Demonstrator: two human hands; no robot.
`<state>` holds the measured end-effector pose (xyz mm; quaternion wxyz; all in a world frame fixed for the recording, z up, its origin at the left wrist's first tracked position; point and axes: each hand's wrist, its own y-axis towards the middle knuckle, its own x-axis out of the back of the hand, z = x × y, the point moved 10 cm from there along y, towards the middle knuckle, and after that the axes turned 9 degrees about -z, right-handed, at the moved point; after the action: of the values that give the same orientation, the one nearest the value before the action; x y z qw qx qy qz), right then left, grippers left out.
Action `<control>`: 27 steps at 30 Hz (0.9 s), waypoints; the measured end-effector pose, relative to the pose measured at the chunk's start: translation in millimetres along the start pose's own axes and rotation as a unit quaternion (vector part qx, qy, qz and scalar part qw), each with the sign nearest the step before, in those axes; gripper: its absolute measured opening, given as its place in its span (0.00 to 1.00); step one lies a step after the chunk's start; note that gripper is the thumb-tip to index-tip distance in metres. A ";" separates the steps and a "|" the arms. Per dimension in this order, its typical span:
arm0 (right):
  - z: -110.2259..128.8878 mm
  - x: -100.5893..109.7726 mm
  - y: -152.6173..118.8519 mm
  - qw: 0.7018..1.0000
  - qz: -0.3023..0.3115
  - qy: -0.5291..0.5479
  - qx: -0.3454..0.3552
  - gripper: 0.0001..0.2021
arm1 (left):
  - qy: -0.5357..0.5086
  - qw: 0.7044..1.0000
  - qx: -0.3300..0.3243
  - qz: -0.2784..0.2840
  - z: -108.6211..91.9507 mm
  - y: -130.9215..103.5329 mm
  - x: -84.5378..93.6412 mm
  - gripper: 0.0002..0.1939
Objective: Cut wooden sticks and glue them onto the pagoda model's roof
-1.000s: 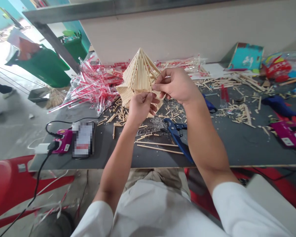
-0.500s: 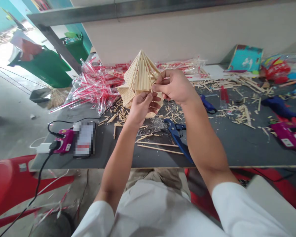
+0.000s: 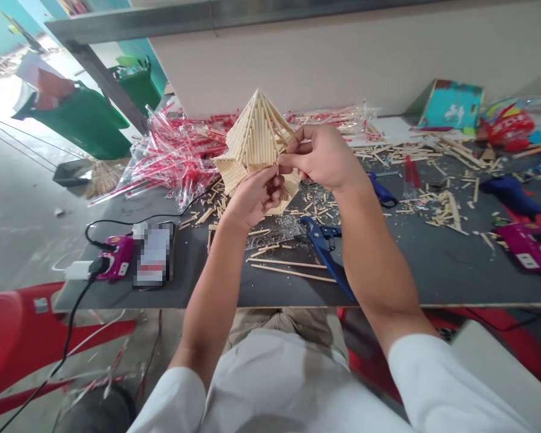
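A pointed, roof-like model built of pale wooden sticks (image 3: 258,135) stands on the table, its lower tier flaring out to the sides. Against its front right, my right hand (image 3: 320,157) is closed, thumb and forefinger pinching what looks like a short wooden stick (image 3: 278,169). My left hand (image 3: 255,195) is just below, its fingers curled and thumb and forefinger tips meeting close to the same stick. Whether anything lies in those left fingers is hidden. Blue cutters (image 3: 322,249) rest on the table below my right hand, beside two long thin sticks (image 3: 293,273).
Red-and-clear plastic wrappers (image 3: 175,153) heap up at left. Stick offcuts (image 3: 448,210) litter the table (image 3: 388,276). A phone (image 3: 154,255) and a magenta power strip (image 3: 118,257) lie at front left, another strip (image 3: 527,246) and a blue glue gun (image 3: 511,195) at right.
My left hand has shifted slightly left, and its fingers have curled in more. My right hand keeps its pinch at nearly the same spot on the model.
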<state>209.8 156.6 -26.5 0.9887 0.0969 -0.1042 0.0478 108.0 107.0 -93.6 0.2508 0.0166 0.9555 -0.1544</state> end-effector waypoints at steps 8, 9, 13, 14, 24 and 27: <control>3.1 1.7 -2.7 1.000 0.000 -0.013 0.000 0.20 | 0.051 0.999 0.001 0.010 -0.6 3.9 -0.6 0.12; 2.5 2.0 -2.2 1.000 -0.001 -0.015 0.000 0.19 | 0.051 0.999 -0.003 0.012 -1.0 3.9 -1.2 0.11; 1.7 2.2 -0.8 1.000 -0.003 -0.018 0.003 0.19 | 0.036 0.999 -0.005 0.015 -1.2 2.5 -3.3 0.11; 2.1 2.4 -0.8 1.000 -0.004 -0.018 0.006 0.19 | 0.033 0.999 -0.001 0.017 -0.8 2.1 -3.9 0.11; 2.4 2.0 -2.1 1.000 -0.002 -0.016 0.012 0.19 | 0.029 0.999 0.019 0.028 1.6 2.8 -4.7 0.12; 3.5 1.2 -2.2 1.000 0.001 -0.010 0.016 0.20 | 0.027 0.999 0.019 0.027 1.8 2.1 -5.0 0.12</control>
<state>210.6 153.7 -23.3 0.9858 0.1136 -0.1130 0.0494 113.5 108.7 -93.2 0.2282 0.0518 0.9580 -0.1655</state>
